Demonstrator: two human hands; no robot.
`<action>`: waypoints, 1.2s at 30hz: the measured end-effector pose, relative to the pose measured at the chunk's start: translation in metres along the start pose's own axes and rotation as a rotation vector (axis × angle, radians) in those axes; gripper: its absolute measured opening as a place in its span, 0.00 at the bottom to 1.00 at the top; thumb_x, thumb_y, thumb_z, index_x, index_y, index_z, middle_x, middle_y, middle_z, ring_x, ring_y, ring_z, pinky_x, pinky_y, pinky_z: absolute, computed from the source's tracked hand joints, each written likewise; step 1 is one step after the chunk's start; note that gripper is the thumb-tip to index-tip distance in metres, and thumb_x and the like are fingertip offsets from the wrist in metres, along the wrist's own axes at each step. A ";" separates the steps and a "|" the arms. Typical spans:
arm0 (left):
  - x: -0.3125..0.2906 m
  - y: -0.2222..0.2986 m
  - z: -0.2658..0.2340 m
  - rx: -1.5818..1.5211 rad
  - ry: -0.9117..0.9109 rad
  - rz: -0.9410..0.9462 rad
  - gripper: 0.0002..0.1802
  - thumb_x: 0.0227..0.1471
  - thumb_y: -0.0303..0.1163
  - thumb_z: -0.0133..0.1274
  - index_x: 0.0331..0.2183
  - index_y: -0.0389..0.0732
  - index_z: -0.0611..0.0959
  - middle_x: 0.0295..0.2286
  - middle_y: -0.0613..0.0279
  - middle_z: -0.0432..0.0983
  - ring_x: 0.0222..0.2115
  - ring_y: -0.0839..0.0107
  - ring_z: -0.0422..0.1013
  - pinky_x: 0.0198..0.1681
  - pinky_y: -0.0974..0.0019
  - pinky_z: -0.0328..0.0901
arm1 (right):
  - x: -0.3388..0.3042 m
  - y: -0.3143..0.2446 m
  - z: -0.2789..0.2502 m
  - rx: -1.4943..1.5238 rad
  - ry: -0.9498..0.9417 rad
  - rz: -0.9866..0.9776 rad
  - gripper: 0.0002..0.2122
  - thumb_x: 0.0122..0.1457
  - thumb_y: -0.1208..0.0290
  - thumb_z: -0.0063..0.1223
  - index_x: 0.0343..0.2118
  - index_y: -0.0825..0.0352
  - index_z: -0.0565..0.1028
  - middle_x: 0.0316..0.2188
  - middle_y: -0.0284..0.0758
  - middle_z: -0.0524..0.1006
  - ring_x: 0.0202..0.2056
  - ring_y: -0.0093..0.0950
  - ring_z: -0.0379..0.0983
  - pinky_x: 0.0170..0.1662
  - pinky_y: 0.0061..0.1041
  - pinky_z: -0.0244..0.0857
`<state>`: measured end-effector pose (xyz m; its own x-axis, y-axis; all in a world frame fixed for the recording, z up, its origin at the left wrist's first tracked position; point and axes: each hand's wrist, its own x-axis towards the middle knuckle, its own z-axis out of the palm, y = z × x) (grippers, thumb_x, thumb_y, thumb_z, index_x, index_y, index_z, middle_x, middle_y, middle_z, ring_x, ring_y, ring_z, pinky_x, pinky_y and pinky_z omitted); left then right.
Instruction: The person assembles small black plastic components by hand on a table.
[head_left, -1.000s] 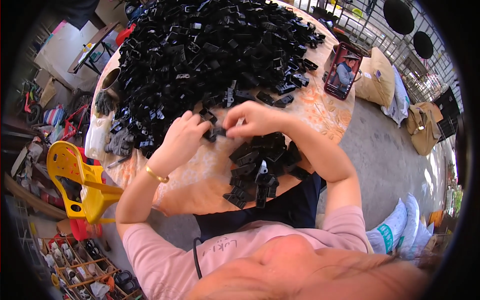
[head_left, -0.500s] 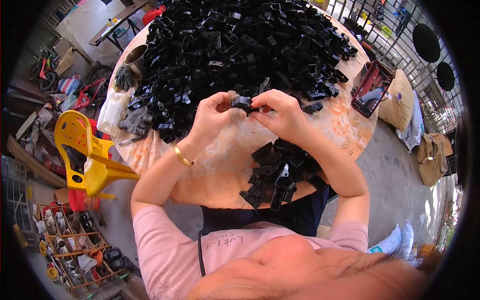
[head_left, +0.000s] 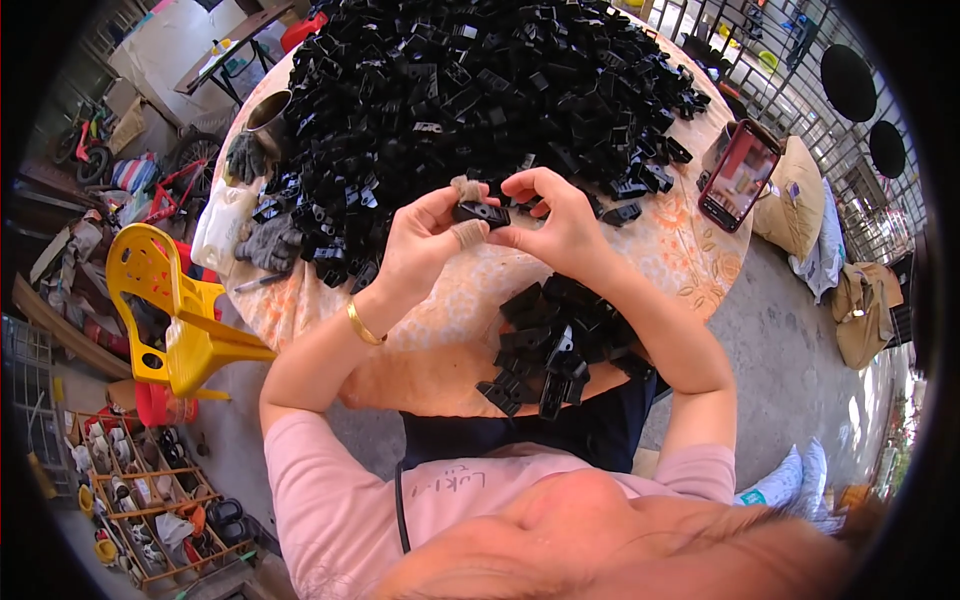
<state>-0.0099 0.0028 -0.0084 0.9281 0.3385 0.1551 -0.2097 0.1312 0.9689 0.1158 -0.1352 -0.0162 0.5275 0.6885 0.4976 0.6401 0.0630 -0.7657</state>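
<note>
Above the near half of the round table, my left hand (head_left: pixel 425 232) pinches a small black plastic part (head_left: pixel 482 213) between thumb and fingers wrapped in tan tape. My right hand (head_left: pixel 556 222) is just right of it, index finger and thumb spread apart. The right thumb tip is close to the part's end; whether it touches I cannot tell. Behind both hands rises a big heap of similar black plastic parts (head_left: pixel 470 90). A smaller pile of black parts (head_left: pixel 560 345) lies at the table's near edge, below my right forearm.
The table (head_left: pixel 420 365) has a flowered orange cloth. At its left lie dark gloves (head_left: pixel 270 243), a pen (head_left: pixel 262 282) and a metal cup (head_left: pixel 270 112). A phone (head_left: pixel 740 175) stands on the right. A yellow chair (head_left: pixel 190 335) is left, a shoe rack (head_left: pixel 150 495) below it, sacks (head_left: pixel 795 200) right.
My right hand's fingers have parted from the black part, where they were pinching its right end. The left hand still holds the part, now turned somewhat.
</note>
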 end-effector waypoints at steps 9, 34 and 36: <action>-0.014 0.014 0.002 0.761 -0.374 0.222 0.31 0.38 0.26 0.60 0.47 0.41 0.68 0.40 0.48 0.70 0.35 0.60 0.71 0.35 0.67 0.67 | 0.020 0.030 -0.042 0.223 -0.326 0.134 0.16 0.42 0.68 0.64 0.36 0.67 0.76 0.27 0.31 0.75 0.29 0.22 0.71 0.33 0.20 0.66; 0.008 -0.001 -0.022 1.130 0.029 0.295 0.23 0.35 0.22 0.58 0.39 0.36 0.73 0.34 0.57 0.71 0.35 0.64 0.70 0.40 0.68 0.65 | 0.006 0.005 -0.019 -0.501 -0.147 -0.244 0.19 0.37 0.77 0.59 0.38 0.65 0.72 0.40 0.38 0.70 0.43 0.37 0.65 0.45 0.31 0.62; 0.010 -0.009 -0.017 0.645 0.052 0.024 0.21 0.39 0.24 0.59 0.39 0.34 0.73 0.34 0.60 0.72 0.34 0.76 0.69 0.36 0.72 0.65 | 0.008 0.001 -0.012 -0.371 -0.161 -0.499 0.24 0.37 0.76 0.60 0.43 0.65 0.71 0.42 0.38 0.69 0.42 0.37 0.66 0.45 0.32 0.63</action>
<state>-0.0035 0.0208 -0.0190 0.9058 0.3814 0.1844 0.0116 -0.4574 0.8892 0.1272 -0.1380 -0.0078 0.0446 0.7425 0.6683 0.9530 0.1691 -0.2514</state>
